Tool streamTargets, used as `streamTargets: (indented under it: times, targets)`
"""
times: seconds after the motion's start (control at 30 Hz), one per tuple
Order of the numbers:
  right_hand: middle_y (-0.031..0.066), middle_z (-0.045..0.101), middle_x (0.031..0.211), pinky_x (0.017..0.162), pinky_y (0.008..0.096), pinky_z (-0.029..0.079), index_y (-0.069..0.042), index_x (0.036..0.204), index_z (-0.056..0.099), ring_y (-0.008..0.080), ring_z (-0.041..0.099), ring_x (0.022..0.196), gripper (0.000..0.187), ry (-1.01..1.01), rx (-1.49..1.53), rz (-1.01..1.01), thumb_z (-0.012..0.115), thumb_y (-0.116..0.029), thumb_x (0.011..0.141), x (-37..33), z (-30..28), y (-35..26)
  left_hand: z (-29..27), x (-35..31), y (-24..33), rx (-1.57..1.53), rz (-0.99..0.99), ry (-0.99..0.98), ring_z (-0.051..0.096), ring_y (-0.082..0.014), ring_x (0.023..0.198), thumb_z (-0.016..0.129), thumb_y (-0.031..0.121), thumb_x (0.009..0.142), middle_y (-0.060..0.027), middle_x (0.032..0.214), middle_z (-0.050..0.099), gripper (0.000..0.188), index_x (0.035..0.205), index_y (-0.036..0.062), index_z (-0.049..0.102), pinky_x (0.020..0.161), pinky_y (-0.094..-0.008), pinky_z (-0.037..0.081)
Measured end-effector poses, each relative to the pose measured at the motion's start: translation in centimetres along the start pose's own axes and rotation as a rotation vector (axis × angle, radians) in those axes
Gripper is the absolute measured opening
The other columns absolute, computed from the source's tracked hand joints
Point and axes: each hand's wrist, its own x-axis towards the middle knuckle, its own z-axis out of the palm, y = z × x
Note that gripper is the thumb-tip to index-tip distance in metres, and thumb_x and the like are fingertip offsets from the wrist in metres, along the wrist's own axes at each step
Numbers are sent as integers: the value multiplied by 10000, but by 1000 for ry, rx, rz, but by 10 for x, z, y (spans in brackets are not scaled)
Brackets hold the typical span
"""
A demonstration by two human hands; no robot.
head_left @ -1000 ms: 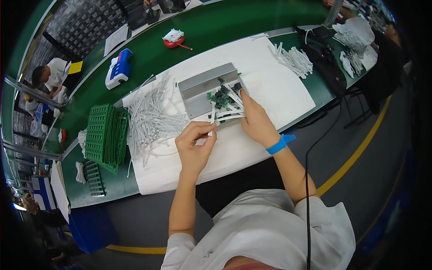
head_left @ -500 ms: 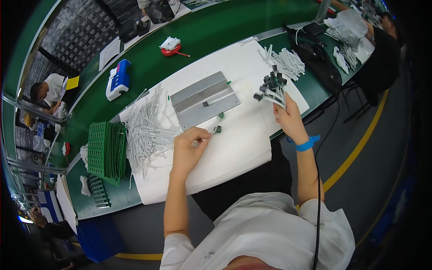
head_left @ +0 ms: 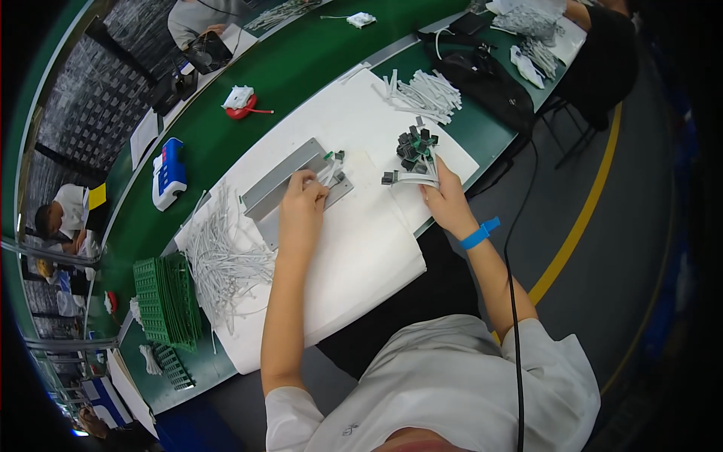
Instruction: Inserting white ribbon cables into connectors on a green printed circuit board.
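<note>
My left hand is over a grey metal ridged plate, its fingertips pinched on a white flat cable. Small dark green connector pieces show just beyond those fingers; how many cables are there is hard to tell. To the right, my right hand is closed around a bunch of white flat cables. Their black connectors fan out above the fist, and one cable end points left. The metal plate lies on a white paper sheet, partly hidden by my left hand.
A heap of thin white cables lies left of the plate, beside stacked green circuit-board panels. More white cables lie at the far right, near a black bag. A blue-and-white device and a red round holder stand farther back.
My left hand has moved from in front of the metal plate to over it, with its cable. The view has shifted; my right hand still grips the bunch.
</note>
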Motion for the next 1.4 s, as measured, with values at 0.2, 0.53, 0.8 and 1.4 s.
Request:
streamTargets:
  times: [0.2, 0.53, 0.8, 1.4]
  targets:
    - [98, 633, 886, 607, 283, 477, 47, 1289, 541, 131, 572, 723, 358, -27, 145, 156, 533, 2, 934, 1, -13, -3, 5, 12, 4, 73, -2, -88, 650, -396, 820, 651, -85, 825, -173, 962, 669, 100, 909, -40, 621, 716, -446, 516]
    - [16, 557, 822, 497, 236, 382, -47, 1011, 568, 75, 489, 653, 60, 261, 407, 56, 526, -89, 1017, 29, -132, -37, 11, 31, 5, 245, -25, -187, 642, -419, 789, 615, -79, 726, -198, 836, 633, 107, 798, -1, 599, 708, -505, 507]
    - [5, 532, 747, 496, 235, 365, -72, 964, 571, 57, 488, 643, 121, 610, 2, 108, 523, -162, 1029, 115, -266, -3, 11, 35, 10, 300, -33, -211, 628, -416, 757, 613, -102, 701, -196, 812, 635, 130, 776, 0, 583, 680, -497, 498]
    - [386, 575, 1305, 941, 528, 551, 151, 1435, 306, 506, 654, 1113, 689, 559, -1203, 392, 637, -104, 887, 292, -373, 145, -5, 32, 22, 307, 39, -371, 581, -355, 897, 625, -97, 746, -127, 894, 552, 182, 849, 34, 554, 746, -474, 493]
